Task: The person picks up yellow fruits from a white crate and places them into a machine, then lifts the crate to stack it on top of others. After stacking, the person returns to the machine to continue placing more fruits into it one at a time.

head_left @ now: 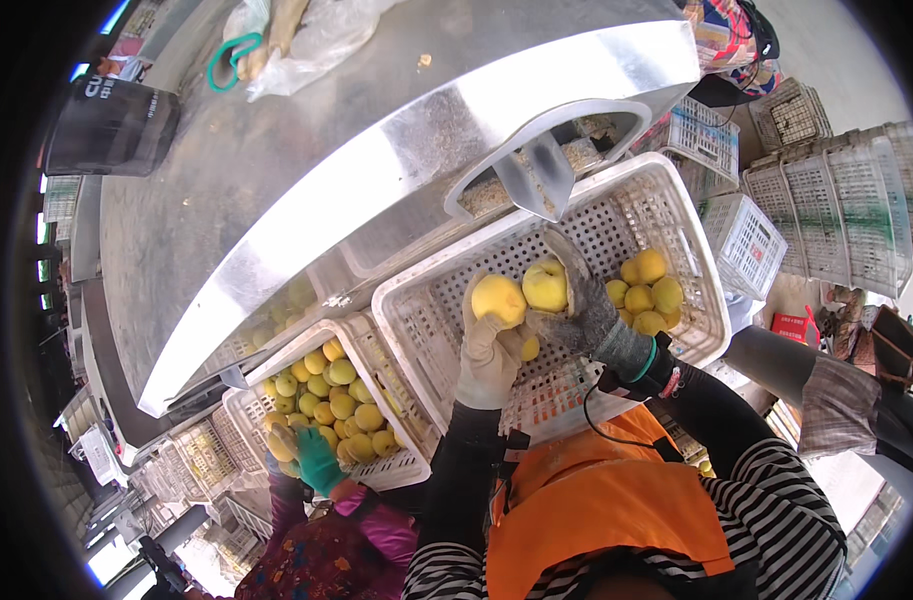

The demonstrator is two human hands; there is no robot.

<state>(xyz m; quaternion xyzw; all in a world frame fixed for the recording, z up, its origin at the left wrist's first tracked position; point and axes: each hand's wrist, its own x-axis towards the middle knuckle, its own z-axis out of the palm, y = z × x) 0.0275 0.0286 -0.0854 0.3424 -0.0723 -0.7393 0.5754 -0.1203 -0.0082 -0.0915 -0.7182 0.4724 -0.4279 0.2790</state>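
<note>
My left hand, in a pale glove, is closed round a yellow peach. Close beside it, my right hand in a dark grey glove grips a second yellow peach. Both hands are over a white perforated plastic crate. Another yellow fruit shows partly between my hands; I cannot tell whether it is held or lies below. At the right end of the crate sits a small group of yellow peaches.
A steel sorting table curves across the far side, with a chute above the crate. At left, a co-worker's gloved hand reaches into a crate of peaches. Stacked crates stand at right, near another person's leg.
</note>
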